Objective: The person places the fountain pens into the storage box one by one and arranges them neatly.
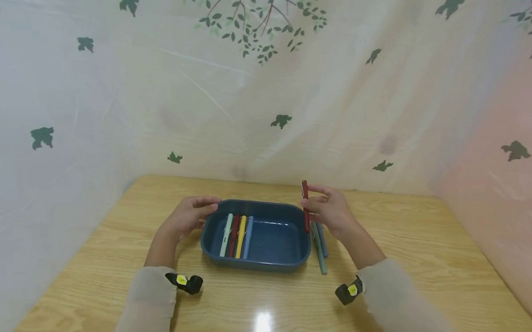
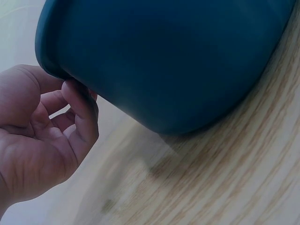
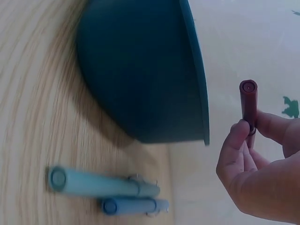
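Note:
A dark blue rectangular dish (image 1: 257, 265) with rounded corners stands on the table. My left hand (image 1: 191, 216) grips its far left rim, thumb on the edge and curled fingers under the lip in the left wrist view. Inside, at the left, lie a pale green pen (image 1: 226, 235), a dark red pen (image 1: 234, 235), a yellow pen (image 1: 241, 237) and a blue pen (image 1: 248, 237), side by side. My right hand (image 1: 332, 212) pinches another dark red pen (image 3: 249, 101) above the right rim. Below that hand, a green pen (image 3: 93, 182) and a blue pen (image 3: 131, 206) lie on the table.
The light wooden table (image 1: 263, 305) meets a pale curtain (image 1: 228, 113) printed with leaves and birds along its back edge. More curtain hangs at both sides. Each sleeve carries a small black wrist camera (image 1: 193, 284).

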Demonstrator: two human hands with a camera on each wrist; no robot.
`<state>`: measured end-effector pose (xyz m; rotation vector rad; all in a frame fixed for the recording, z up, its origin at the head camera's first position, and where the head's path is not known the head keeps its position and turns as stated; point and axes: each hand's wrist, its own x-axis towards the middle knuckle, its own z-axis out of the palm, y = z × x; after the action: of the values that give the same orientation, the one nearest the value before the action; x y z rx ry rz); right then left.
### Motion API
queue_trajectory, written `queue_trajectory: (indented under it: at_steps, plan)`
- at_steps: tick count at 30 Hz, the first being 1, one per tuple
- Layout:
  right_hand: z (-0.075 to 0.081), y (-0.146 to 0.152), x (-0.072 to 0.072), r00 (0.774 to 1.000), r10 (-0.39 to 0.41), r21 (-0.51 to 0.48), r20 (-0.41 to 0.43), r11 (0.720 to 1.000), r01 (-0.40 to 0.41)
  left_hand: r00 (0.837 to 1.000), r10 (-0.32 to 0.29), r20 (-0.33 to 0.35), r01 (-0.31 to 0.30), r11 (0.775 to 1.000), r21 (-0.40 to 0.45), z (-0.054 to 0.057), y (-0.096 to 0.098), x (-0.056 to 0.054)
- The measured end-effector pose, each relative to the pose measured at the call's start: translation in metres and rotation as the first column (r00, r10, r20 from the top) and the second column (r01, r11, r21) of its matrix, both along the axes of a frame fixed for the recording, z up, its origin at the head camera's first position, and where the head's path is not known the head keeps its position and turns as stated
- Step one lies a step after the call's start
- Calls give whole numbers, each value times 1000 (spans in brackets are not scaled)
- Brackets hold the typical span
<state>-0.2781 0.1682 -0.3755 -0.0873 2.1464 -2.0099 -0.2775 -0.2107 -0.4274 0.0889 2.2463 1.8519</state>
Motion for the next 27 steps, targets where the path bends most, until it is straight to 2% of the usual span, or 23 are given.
queue_trajectory:
  at_steps: [22, 27]
  plan:
    - [-4, -54, 9, 1000, 19, -46, -3, 999, -19, 999, 27, 25, -26, 999, -19, 1, 2, 0]
    - [-5, -64, 12, 1000, 13, -11, 10, 1000, -13, 1000, 17, 18, -17, 1000, -16, 1, 1, 0]
